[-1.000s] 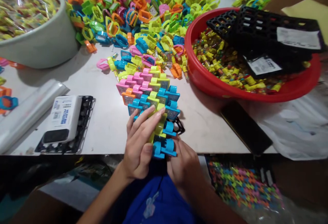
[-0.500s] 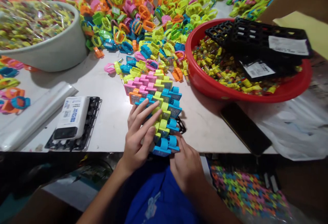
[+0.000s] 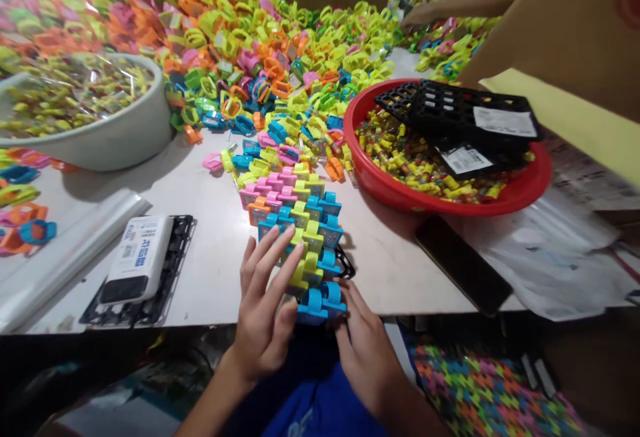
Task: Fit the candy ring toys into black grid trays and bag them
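Observation:
Rows of pink, yellow, orange and blue plastic toy watches stand in a black tray, whose edge shows at their right. The tray slants toward me at the table's front edge. My left hand lies along the left side of the rows, its fingers stretched and spread, fingertips at the blue and yellow watches. At the near right corner, my right hand grips the tray beside the blue watches; some of its fingertips are hidden behind them.
Loose toy watches heap at the back. A grey basin stands left; a red basin with small yellow candy-like pieces and black trays stands right. A power bank and a phone lie near the edge. Another person's arm reaches in.
The view has tilted up, so the table sits lower and another person's arm shows at the back right. My left fingers have spread slightly away from the watches; my right hand stays at the corner.

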`<control>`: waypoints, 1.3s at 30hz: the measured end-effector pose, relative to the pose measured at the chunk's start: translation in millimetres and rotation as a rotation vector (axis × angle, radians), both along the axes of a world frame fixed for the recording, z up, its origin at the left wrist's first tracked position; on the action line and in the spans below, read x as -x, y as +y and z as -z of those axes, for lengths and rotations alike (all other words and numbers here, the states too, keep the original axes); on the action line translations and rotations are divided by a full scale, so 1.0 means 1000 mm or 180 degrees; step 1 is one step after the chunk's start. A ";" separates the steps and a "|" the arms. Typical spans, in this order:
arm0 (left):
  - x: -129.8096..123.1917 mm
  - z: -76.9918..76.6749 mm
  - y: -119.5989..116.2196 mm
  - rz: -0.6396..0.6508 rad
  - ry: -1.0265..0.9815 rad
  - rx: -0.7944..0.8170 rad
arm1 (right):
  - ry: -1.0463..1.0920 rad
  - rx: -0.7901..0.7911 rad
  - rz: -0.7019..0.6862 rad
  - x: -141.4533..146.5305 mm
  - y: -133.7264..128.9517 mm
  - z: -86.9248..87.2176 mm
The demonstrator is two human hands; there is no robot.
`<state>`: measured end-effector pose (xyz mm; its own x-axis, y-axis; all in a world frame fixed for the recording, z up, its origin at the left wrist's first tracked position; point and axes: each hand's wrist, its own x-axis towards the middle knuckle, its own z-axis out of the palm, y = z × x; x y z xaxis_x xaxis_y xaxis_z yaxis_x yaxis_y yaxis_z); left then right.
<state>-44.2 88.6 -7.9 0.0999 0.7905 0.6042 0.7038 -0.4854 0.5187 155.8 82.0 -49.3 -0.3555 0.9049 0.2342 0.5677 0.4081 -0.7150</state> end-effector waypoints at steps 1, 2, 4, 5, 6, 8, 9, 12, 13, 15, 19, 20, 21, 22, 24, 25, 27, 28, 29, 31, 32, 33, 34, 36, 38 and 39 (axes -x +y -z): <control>0.000 -0.005 -0.001 0.0049 0.0104 -0.0041 | 0.0143 0.0086 0.0092 -0.005 0.004 -0.003; 0.000 -0.010 0.000 0.0102 0.0224 -0.0060 | 0.0277 0.0169 0.0205 -0.010 0.012 -0.007; -0.001 -0.023 0.006 0.0183 0.0467 -0.0034 | 0.0513 0.0208 0.0439 -0.018 0.037 -0.012; -0.002 -0.029 0.011 0.0198 0.0579 0.0006 | 0.0571 0.0160 0.0520 -0.020 0.055 -0.013; -0.003 -0.034 0.018 0.0175 0.0682 0.0063 | 0.0559 0.0031 0.0593 -0.019 0.076 -0.014; -0.008 -0.041 0.033 0.0004 0.0863 0.0197 | 0.0160 -0.0178 0.0523 -0.012 0.123 -0.012; -0.010 -0.043 0.041 -0.0120 0.0951 0.0267 | -0.0173 -0.0274 0.0474 -0.005 0.147 -0.010; -0.015 -0.040 0.059 -0.0380 0.1272 0.0398 | -0.0456 -0.0299 0.0357 0.023 0.205 -0.005; -0.015 -0.038 0.062 -0.0397 0.1393 0.0406 | -0.0516 -0.0283 0.0343 0.032 0.217 -0.005; -0.014 -0.036 0.061 -0.0375 0.1624 0.0372 | -0.0643 -0.0277 0.0323 0.042 0.226 -0.006; -0.005 -0.041 0.037 -0.0271 0.1924 0.0221 | -0.0802 -0.0320 0.0175 0.029 0.188 -0.008; -0.003 -0.043 0.028 -0.0224 0.1975 0.0187 | -0.0830 -0.0315 0.0095 0.019 0.172 -0.008; -0.001 -0.046 0.019 -0.0155 0.2012 0.0155 | -0.0852 -0.0310 0.0012 0.009 0.156 -0.009; 0.000 -0.048 0.012 -0.0076 0.2030 0.0137 | -0.0858 -0.0321 -0.0062 -0.001 0.141 -0.010; 0.001 -0.051 0.000 0.0056 0.1994 0.0173 | -0.0843 -0.0371 -0.0196 -0.020 0.122 -0.011; 0.001 -0.051 -0.004 0.0087 0.1948 0.0235 | -0.0832 -0.0411 -0.0268 -0.027 0.118 -0.012; -0.001 -0.051 -0.007 0.0047 0.1836 0.0395 | -0.0871 -0.0473 -0.0497 -0.034 0.120 -0.012; -0.003 -0.051 -0.007 0.0003 0.1788 0.0479 | -0.0944 -0.0502 -0.0664 -0.035 0.124 -0.011; -0.005 -0.051 -0.006 -0.0031 0.1748 0.0534 | -0.1043 -0.0547 -0.0843 -0.035 0.130 -0.011; -0.007 -0.050 -0.004 -0.0045 0.1718 0.0595 | -0.1244 -0.0652 -0.1161 -0.033 0.140 -0.010; -0.007 -0.051 -0.003 -0.0036 0.1715 0.0615 | -0.1303 -0.0705 -0.1275 -0.033 0.143 -0.010; -0.007 -0.051 -0.002 -0.0026 0.1713 0.0645 | -0.1317 -0.0734 -0.1336 -0.035 0.146 -0.010; -0.006 -0.050 -0.001 -0.0020 0.1700 0.0677 | -0.1287 -0.0721 -0.1324 -0.039 0.147 -0.010; -0.004 -0.049 0.003 -0.0026 0.1631 0.0754 | -0.1083 -0.0564 -0.1053 -0.049 0.147 -0.011; -0.001 -0.047 0.009 -0.0036 0.1508 0.0768 | -0.0586 -0.0302 -0.0600 -0.060 0.143 -0.011; -0.001 -0.046 0.013 -0.0044 0.1443 0.0745 | -0.0236 -0.0143 -0.0343 -0.064 0.140 -0.009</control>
<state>-43.6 101.7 37.8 0.2994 0.9027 0.3090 0.8889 -0.3816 0.2534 219.9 221.9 -39.9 -0.4679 0.8497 0.2432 0.5695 0.5003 -0.6522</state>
